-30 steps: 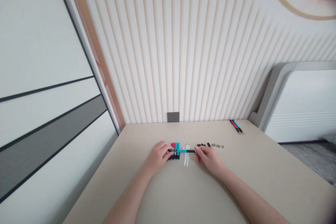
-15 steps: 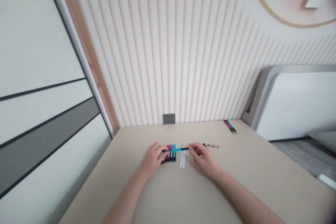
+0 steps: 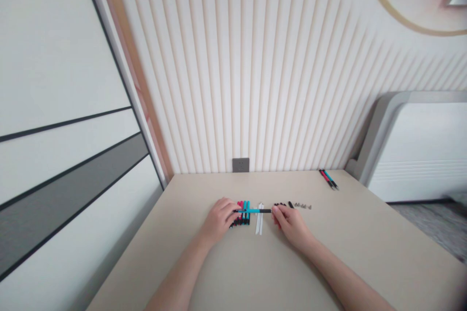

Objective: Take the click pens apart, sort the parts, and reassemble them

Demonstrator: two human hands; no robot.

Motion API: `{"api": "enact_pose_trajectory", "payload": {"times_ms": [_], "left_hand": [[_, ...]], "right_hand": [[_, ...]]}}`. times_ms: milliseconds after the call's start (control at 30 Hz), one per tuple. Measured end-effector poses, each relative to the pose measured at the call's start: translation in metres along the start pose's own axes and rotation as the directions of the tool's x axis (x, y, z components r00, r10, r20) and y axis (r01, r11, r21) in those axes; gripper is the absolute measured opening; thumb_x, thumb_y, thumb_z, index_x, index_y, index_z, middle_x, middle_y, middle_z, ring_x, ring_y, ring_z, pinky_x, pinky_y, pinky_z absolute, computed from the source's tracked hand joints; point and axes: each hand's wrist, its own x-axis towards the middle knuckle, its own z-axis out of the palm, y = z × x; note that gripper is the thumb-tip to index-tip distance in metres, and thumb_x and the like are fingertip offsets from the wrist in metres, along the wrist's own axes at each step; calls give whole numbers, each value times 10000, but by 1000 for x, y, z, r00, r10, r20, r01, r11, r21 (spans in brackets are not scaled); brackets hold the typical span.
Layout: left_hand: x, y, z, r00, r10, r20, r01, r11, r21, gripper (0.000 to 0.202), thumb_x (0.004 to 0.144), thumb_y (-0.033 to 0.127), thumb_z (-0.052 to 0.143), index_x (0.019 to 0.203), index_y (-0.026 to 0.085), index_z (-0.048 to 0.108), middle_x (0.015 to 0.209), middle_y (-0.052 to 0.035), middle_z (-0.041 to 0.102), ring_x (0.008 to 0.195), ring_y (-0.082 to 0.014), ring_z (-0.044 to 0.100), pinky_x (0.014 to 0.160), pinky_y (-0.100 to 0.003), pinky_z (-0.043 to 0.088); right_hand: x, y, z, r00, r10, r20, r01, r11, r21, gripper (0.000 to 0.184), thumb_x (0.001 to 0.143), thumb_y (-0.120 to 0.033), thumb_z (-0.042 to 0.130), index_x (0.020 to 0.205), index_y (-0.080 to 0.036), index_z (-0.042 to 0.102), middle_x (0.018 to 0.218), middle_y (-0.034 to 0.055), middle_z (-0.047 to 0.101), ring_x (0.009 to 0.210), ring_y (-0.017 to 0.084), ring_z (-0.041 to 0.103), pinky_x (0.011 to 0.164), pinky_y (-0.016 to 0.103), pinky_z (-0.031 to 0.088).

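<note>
A blue and black pen (image 3: 254, 211) is held level above the table between my two hands. My left hand (image 3: 221, 216) is closed around its clip end. The fingertips of my right hand (image 3: 288, 219) pinch its other end, past the black grip, and hide the tip. Below the pen, near my left fingers, lies a row of several pink and blue pen barrels (image 3: 245, 219) with black ends. Thin white refills (image 3: 259, 223) lie between the hands. Several short black pieces (image 3: 280, 204) sit just behind my right fingers, partly hidden.
Several small grey cone-shaped pieces (image 3: 302, 206) lie in a row right of my right hand. Two pens (image 3: 329, 180), one red and one blue, lie at the table's (image 3: 233, 272) back right. A socket (image 3: 241, 164) is on the ribbed wall behind.
My right fingers have closed in on the pen's right end, covering its silver tip, and the black pieces behind them now show. The whole view has shifted slightly.
</note>
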Motion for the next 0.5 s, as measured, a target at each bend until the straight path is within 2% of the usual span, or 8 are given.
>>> {"api": "enact_pose_trajectory", "payload": {"times_ms": [100,167,200,333,500], "left_hand": [[0,0,0,999,-27,-17,28,1000,2,132,950,284,549,993,215,653,938,-49,658,905,-191,588,834,-338,486],[0,0,1,999,-43,-20,43,999,-8,140,955,285,539,995,211,651,931,-49,654,898,-190,587,834,-339,487],[1,0,1,999,-48,-19,48,999,-16,143,956,285,535,997,209,649,929,-49,652,896,-189,588,833,-338,487],[1,0,1,999,-49,-17,48,998,-39,151,961,295,528,994,207,646,930,-48,648,900,-187,588,832,-330,484],[0,-1,2,999,-34,-13,34,999,-31,142,955,297,545,977,200,646,911,-47,648,891,-188,583,818,-322,480]], "right_hand": [[1,-3,-2,996,-85,-38,85,996,-12,403,923,-522,467,919,-196,704,736,51,651,659,185,548,614,296,425],[1,-3,-3,991,-130,-38,130,992,-7,369,894,-493,533,1078,-214,690,856,69,678,737,203,567,681,317,454],[1,-3,-4,990,-140,-33,139,990,-8,362,886,-482,548,1093,-219,688,872,72,681,749,207,570,698,325,460],[2,1,-5,990,-138,-26,137,990,-34,299,897,-458,536,949,-225,716,867,74,693,753,217,581,700,332,456],[1,-2,-7,987,-163,5,163,982,-97,296,929,-426,498,860,-221,700,807,58,683,756,213,588,693,312,416]]}}
